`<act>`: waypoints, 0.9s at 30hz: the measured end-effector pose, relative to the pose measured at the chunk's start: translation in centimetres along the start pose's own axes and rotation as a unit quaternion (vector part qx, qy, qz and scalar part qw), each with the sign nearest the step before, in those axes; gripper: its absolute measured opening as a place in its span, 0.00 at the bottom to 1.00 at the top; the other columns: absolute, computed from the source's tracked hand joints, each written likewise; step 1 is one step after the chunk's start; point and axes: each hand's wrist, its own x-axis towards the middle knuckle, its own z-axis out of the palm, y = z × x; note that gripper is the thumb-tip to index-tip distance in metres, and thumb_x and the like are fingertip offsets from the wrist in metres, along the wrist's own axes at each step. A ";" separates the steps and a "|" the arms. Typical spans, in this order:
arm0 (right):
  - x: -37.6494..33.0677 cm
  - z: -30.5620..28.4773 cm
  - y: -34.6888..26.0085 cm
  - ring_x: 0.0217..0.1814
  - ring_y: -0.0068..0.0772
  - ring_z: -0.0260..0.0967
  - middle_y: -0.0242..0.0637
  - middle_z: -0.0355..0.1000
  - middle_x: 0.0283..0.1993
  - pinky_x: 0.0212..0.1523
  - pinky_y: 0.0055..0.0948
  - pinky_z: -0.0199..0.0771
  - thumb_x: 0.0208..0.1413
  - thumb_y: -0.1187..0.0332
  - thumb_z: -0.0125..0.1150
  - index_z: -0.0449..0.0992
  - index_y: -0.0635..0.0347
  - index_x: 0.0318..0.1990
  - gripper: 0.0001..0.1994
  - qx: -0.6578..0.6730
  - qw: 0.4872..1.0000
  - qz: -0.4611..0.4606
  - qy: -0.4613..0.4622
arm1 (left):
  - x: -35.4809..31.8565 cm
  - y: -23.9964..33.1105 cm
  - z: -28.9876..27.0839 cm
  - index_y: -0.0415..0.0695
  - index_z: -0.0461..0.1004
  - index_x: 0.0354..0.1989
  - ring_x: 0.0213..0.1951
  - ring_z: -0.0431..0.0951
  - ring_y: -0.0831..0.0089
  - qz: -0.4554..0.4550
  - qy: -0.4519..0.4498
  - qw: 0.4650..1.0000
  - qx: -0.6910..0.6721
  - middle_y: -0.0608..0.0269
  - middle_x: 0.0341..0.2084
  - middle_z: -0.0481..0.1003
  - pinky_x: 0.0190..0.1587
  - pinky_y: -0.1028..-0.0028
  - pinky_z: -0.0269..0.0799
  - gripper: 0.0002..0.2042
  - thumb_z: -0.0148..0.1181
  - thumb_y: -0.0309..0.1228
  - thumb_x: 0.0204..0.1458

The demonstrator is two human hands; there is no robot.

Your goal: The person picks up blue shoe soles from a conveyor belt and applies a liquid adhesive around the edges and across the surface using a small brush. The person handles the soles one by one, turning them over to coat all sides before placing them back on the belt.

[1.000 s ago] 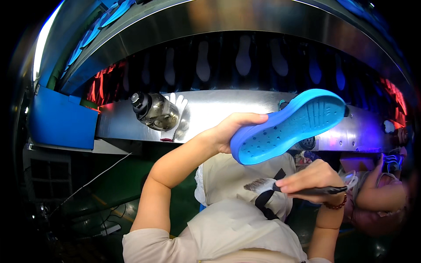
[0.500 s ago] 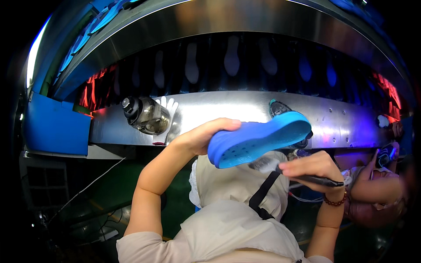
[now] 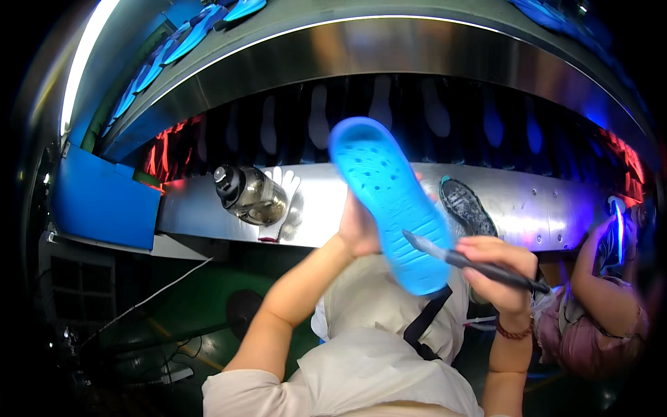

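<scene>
A: What step is in hand here?

B: Brushing the sole, by my reading. The left hand (image 3: 361,226) is wrapped around the back of a blue shoe sole (image 3: 389,201) and holds it upright and slightly tilted, out in front of the long metal shelf (image 3: 556,208), above the lap. The right hand (image 3: 497,274) is closed in a pinch on a dark brush (image 3: 472,260), and its tip lies against the lower end of the sole.

A: So both grips are tight?

B: Yes, each hand is closed on its own thing: the left on the sole, the right on the brush handle.

A: What does the next move call for?

B: I judge it calls for steady strokes along the sole's face while the left hand keeps it from twisting, then a turn to reach the rim.

A: What else is about?

B: A clear water bottle (image 3: 250,196) lies on a white glove (image 3: 281,201) toward the shelf's left end, and a dark sole (image 3: 467,206) rests on the shelf just right of the blue one. A blue box (image 3: 104,201) sits off the shelf's left end. A co-worker's arm (image 3: 597,278) shows at the right edge.

A: And against a moment ago?

B: Then the sole lay nearly level, its edge toward the camera, and the brush hung below it without touching. Now the sole is swung upright, face on, and the brush tip has met it.
</scene>
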 end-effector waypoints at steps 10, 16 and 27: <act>0.9 3.2 1.5 0.31 0.33 0.74 0.40 0.74 0.28 0.30 0.25 0.72 0.36 0.77 0.62 0.75 0.63 0.29 0.08 -0.255 0.956 -0.138 -0.047 | 0.9 -2.4 -1.8 0.44 0.59 0.56 0.50 0.67 0.55 0.031 0.150 0.985 0.080 0.49 0.47 0.67 0.52 0.53 0.64 0.46 0.23 0.72 0.42; 1.1 1.0 -1.4 0.31 0.37 0.74 0.41 0.74 0.28 0.34 0.27 0.73 0.36 0.75 0.61 0.76 0.62 0.28 0.07 -0.110 0.977 -0.064 -0.169 | -0.3 -1.2 -0.4 0.44 0.58 0.56 0.48 0.68 0.53 0.039 0.110 0.989 0.096 0.49 0.44 0.68 0.51 0.53 0.64 0.45 0.22 0.71 0.43; 0.4 1.1 -0.6 0.38 0.38 0.74 0.45 0.75 0.34 0.41 0.29 0.74 0.36 0.79 0.63 0.76 0.64 0.30 0.09 -0.087 0.996 -0.005 -0.007 | 0.0 -0.3 2.4 0.43 0.58 0.54 0.46 0.70 0.55 0.124 0.142 0.969 0.159 0.49 0.41 0.69 0.49 0.53 0.66 0.45 0.24 0.73 0.41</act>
